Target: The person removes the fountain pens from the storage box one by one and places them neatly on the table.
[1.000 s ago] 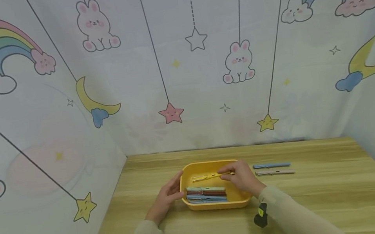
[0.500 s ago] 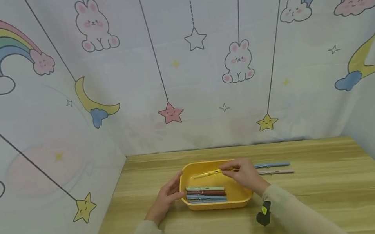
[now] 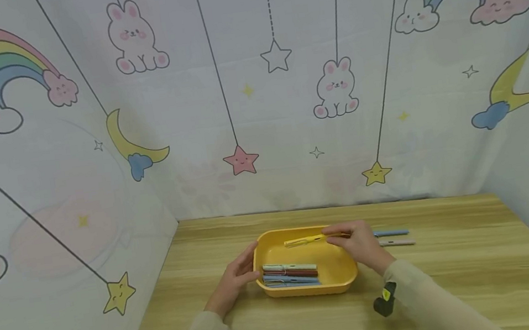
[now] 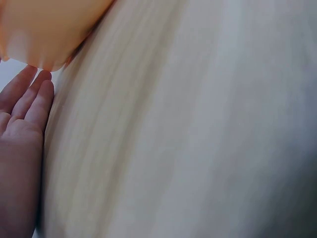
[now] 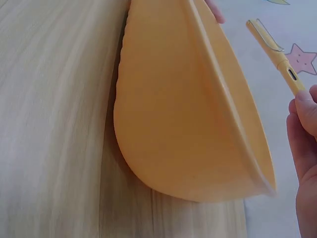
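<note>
My right hand pinches a yellow pen over the back right of a yellow plastic basket. The right wrist view shows the pen's clip end pointing away from the fingers, above the basket rim. Against the basket's left side rests my left hand. In the left wrist view its fingers lie straight, tips right at the basket's wall. Inside the basket, at the front left, several pens lie side by side: a pale green pen, a dark red pen and blue ones.
On the wood-grain table, right of the basket, lie a blue pen and a pale pink pen, their left ends hidden behind my right hand. A patterned cloth backdrop encloses the table at the back and sides.
My right hand has lifted the yellow pen and moved it rightward, toward the basket's back right. My left hand stays against the basket, and the other pens have not moved.
</note>
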Available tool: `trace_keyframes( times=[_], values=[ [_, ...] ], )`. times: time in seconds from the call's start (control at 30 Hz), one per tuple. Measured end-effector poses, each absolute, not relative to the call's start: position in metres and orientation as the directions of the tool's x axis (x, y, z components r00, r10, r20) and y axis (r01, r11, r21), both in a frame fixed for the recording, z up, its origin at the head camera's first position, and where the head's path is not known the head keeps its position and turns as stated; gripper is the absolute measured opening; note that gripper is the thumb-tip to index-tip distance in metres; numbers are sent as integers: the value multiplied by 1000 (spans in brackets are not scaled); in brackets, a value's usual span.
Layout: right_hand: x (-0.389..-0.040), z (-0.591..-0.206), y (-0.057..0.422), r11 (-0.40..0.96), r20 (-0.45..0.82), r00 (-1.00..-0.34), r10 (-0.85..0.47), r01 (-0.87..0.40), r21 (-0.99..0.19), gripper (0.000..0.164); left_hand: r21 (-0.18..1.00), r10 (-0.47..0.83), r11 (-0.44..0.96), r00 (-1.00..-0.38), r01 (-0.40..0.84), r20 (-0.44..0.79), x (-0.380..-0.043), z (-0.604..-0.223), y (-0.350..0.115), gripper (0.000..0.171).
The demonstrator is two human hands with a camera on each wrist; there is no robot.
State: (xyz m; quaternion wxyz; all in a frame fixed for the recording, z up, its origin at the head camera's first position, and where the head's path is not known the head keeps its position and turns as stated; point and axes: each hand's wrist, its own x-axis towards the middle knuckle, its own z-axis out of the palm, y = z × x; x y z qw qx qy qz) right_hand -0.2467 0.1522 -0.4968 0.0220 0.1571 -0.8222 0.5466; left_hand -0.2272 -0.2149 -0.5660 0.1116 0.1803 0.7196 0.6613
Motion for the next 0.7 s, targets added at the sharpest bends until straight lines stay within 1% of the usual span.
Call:
trace_keyframes(
  times=[0.2,0.33,0.7],
  values=[
    [-246,-496,166,326,218,-955,-201,-276,-904,21,992,405,60,-911,110,77,-227,-568,-215,76],
    [-244,-492,179,337,219,-958,-182,-271,-902,22,992,406,54,-910,114,83,-226,-567,-214,76],
    [-241,-492,218,315,327,-939,-110,-345,-884,22,991,399,68,-914,113,76,-226,-564,-214,75]
  ],
)
